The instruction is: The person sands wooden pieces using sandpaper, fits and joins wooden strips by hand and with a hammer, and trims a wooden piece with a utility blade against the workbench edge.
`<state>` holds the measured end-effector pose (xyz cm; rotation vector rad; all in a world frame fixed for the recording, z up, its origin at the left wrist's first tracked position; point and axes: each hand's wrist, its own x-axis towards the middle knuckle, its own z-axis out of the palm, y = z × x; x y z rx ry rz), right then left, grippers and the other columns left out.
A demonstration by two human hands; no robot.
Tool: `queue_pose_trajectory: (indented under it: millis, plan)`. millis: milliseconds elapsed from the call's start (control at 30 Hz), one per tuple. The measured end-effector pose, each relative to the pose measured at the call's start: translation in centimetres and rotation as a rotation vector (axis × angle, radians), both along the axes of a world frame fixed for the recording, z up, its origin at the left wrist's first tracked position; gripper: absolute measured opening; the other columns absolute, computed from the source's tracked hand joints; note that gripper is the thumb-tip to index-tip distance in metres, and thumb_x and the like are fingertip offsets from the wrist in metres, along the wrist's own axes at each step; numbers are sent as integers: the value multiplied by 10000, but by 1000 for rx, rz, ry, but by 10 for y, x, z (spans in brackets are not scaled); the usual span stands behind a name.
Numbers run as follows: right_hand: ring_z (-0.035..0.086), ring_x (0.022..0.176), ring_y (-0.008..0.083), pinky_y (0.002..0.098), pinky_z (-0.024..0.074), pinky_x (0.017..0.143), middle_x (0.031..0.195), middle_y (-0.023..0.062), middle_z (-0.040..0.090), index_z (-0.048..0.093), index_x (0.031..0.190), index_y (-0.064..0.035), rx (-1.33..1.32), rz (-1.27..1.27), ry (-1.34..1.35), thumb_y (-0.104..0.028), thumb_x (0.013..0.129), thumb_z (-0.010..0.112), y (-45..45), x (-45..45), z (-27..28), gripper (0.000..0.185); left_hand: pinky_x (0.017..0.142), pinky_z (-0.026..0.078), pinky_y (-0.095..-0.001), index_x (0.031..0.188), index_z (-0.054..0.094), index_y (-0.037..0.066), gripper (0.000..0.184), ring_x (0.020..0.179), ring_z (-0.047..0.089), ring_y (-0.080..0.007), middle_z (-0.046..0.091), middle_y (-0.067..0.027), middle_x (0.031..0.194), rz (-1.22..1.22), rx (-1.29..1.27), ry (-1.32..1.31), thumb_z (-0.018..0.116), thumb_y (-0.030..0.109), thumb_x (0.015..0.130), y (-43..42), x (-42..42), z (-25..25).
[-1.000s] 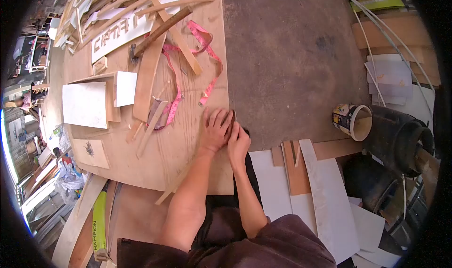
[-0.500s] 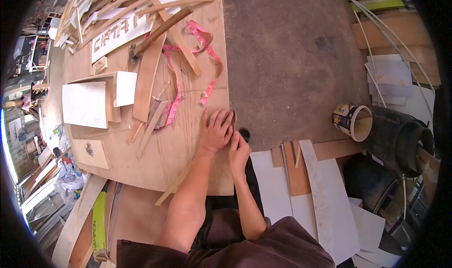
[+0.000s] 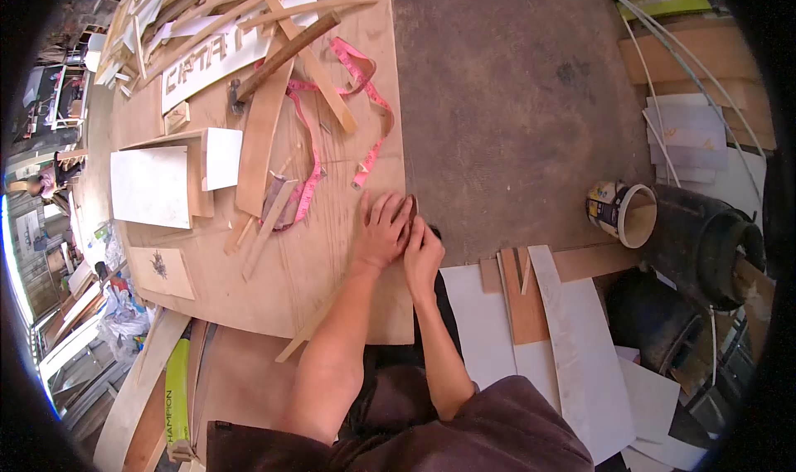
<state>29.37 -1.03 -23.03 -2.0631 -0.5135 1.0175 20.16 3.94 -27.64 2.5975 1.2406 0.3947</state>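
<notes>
My left hand [image 3: 381,232] lies palm down at the right edge of the wooden tabletop [image 3: 332,248], its fingers stretched forward. Close against it, my right hand [image 3: 424,256] is closed at the same edge, its fingertips meeting the left hand's. A small brown piece [image 3: 414,208] shows at the fingertips; its kind and most of its shape are hidden. Ahead of the hands, a pink measuring tape [image 3: 383,128] lies in loose loops. A hammer [image 3: 286,60] rests across wooden strips farther up the table.
Wood offcuts [image 3: 182,16] are heaped at the far left of the table. White-faced boards [image 3: 149,186] and a nail pile [image 3: 158,263] lie at left. On the floor at right are a paint bucket [image 3: 638,216], a black drum [image 3: 696,244] and white sheets [image 3: 481,314].
My right hand has shifted slightly up and to the right along the table edge. More of the brown piece shows at the fingertips. The left hand stays nearly in place.
</notes>
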Motion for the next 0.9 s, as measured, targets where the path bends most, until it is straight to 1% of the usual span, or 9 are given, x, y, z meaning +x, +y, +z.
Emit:
queue_pose_trajectory:
  millis: [167,233,300,367,533,600,700,733,900]
  plan:
    - [676,842,430,429,506,719,919,270,673,673,1094,9,11,2,-62,-294,1051,453,-17,-7,4,377,1192,209,-594,1301,603,103,453,1287,448,-250,546,-71,1278,16,-21,3,638,237,871,-2,1,2]
    - [676,866,432,428,510,736,950,271,678,676,1115,6,-73,67,-36,-302,1051,455,4,2,4,384,1193,207,-595,1300,604,101,447,1288,448,-251,547,-71,1278,10,-15,13,631,235,874,-2,2,2]
    - [674,901,437,433,513,751,978,270,680,680,1127,4,-52,23,54,-302,1049,457,6,2,7,386,1193,207,-595,1301,603,102,442,1290,448,-253,548,-71,1277,1,9,10,626,235,880,1,2,5]
    - [676,912,437,442,515,755,982,270,683,684,1119,11,49,-10,-62,-294,1048,461,-13,-6,-6,385,1193,207,-594,1301,603,103,440,1293,447,-253,548,-70,1276,4,-7,2,624,233,881,1,2,7]
    - [675,938,433,427,520,770,1003,283,672,678,1145,8,-16,20,-49,-288,1038,486,-11,-3,5,369,1194,206,-592,1306,601,103,446,1301,445,-253,548,-69,1283,7,-47,21,623,231,880,-2,1,7]
    - [689,987,397,403,517,808,1019,289,674,659,1144,47,-55,37,39,-271,1041,478,9,7,5,380,1196,203,-591,1308,597,94,450,1302,445,-256,542,-74,1295,1,-15,19,619,224,877,0,0,5]
    - [693,930,403,405,517,785,984,296,669,660,1128,47,-20,2,4,-276,1043,481,-6,-1,3,379,1198,200,-587,1308,595,86,442,1313,435,-255,535,-77,1306,-3,-39,3,605,232,891,0,0,7]
    - [686,867,399,401,513,769,949,297,664,662,1114,41,56,-20,-42,-280,1045,480,-14,-6,2,375,1198,200,-587,1308,595,86,442,1313,435,-255,535,-77,1306,-1,-40,2,605,232,891,0,0,7]
    - [676,908,437,427,523,752,981,277,674,675,1121,17,-28,26,-13,-294,1042,480,-2,1,-2,376,1200,186,-589,1304,598,78,438,1333,415,-259,526,-82,1330,-10,-43,31,570,270,912,-2,-2,2]
